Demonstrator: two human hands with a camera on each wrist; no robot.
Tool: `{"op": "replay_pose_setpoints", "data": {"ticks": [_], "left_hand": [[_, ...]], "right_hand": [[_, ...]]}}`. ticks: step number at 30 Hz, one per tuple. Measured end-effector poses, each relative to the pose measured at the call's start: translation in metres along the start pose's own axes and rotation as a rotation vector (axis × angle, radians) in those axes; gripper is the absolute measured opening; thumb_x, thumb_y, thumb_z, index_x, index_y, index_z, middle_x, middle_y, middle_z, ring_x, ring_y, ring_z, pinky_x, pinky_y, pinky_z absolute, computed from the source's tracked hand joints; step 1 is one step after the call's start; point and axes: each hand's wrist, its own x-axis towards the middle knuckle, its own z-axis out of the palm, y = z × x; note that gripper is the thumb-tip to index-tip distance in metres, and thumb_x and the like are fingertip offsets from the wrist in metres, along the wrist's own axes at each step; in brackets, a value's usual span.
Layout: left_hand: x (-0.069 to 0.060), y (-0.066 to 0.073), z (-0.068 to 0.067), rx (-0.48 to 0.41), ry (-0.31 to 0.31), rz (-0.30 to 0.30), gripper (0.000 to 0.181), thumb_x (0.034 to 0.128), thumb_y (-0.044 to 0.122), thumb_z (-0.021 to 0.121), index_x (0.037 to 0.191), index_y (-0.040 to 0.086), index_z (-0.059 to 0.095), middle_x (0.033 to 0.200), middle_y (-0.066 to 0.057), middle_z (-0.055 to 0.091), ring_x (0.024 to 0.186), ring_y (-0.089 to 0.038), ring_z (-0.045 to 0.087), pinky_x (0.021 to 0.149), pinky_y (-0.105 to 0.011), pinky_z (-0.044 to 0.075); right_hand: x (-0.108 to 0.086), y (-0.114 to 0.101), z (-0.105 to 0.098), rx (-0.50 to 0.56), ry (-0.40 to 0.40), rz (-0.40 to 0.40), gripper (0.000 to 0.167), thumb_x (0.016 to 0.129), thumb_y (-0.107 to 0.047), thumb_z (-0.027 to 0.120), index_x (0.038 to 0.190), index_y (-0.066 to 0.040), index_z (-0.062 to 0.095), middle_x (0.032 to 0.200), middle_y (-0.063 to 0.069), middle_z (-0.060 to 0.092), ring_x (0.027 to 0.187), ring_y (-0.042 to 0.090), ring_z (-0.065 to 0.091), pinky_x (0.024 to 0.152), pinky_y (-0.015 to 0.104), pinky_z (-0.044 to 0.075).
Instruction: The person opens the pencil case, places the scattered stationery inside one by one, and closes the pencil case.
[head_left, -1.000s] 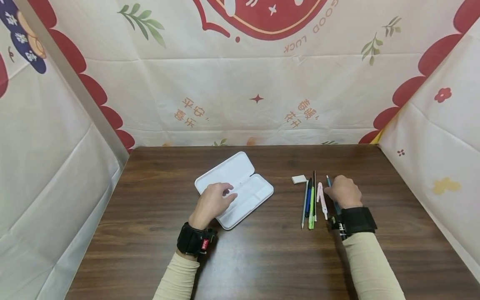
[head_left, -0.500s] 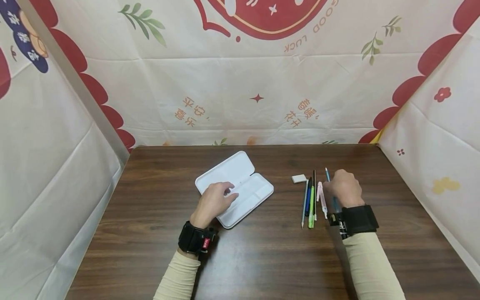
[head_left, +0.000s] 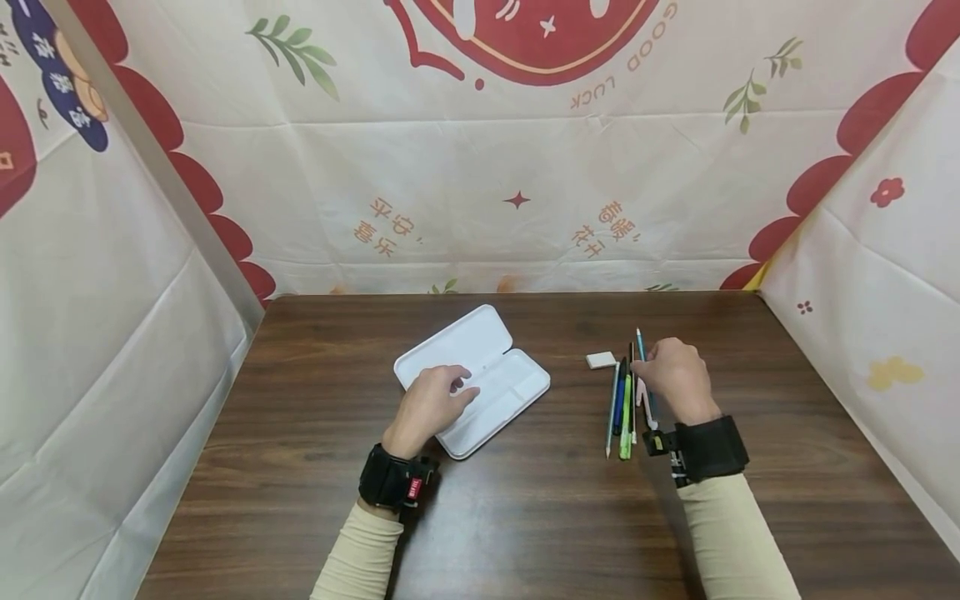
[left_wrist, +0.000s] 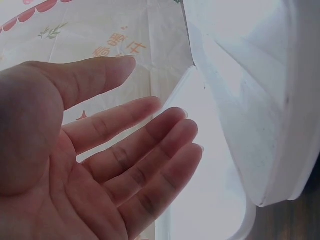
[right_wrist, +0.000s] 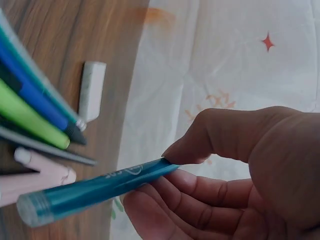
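My right hand pinches a teal pen between thumb and fingers; its clear end points away from the palm in the right wrist view. The pen is over a pink two-legged drawing compass, partly hidden by it in the head view. My left hand is above an open white pencil case, its fingers loosely bent with nothing between them. The case's lid lies folded back. From the left wrist view I cannot tell whether the hand touches the case.
Left of the compass, a green pen, a blue pen, a thin dark stick and a teal pencil lie side by side. A white eraser lies behind them. Printed cloth hangs beyond the brown table.
My right hand has moved left with the teal pen, from beside the compass to over it. My left hand and the pencil case have stayed in place.
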Motion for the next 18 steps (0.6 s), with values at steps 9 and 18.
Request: {"op": "replay_pose_setpoints", "data": {"ticks": [9, 18], "left_hand": [[0.0, 0.0, 0.0, 0.011, 0.006, 0.001, 0.03, 0.0918, 0.023, 0.071, 0.113, 0.002, 0.071, 0.101, -0.012, 0.073, 0.092, -0.026, 0.067, 0.079, -0.04, 0.053], [0.001, 0.003, 0.001, 0.02, 0.0, 0.0, 0.027, 0.0922, 0.022, 0.07, 0.112, 0.004, 0.072, 0.101, -0.011, 0.073, 0.092, -0.024, 0.067, 0.079, -0.039, 0.053]], "right_hand": [[-0.011, -0.02, 0.004, 0.067, 0.04, -0.039, 0.029, 0.094, -0.021, 0.063, 0.073, -0.002, 0.057, 0.063, 0.005, 0.05, 0.057, 0.021, 0.05, 0.048, 0.03, 0.037], [-0.023, -0.046, 0.013, 0.111, 0.042, -0.078, 0.024, 0.092, -0.022, 0.063, 0.089, 0.002, 0.062, 0.08, 0.013, 0.06, 0.067, 0.024, 0.055, 0.053, 0.031, 0.042]]}}
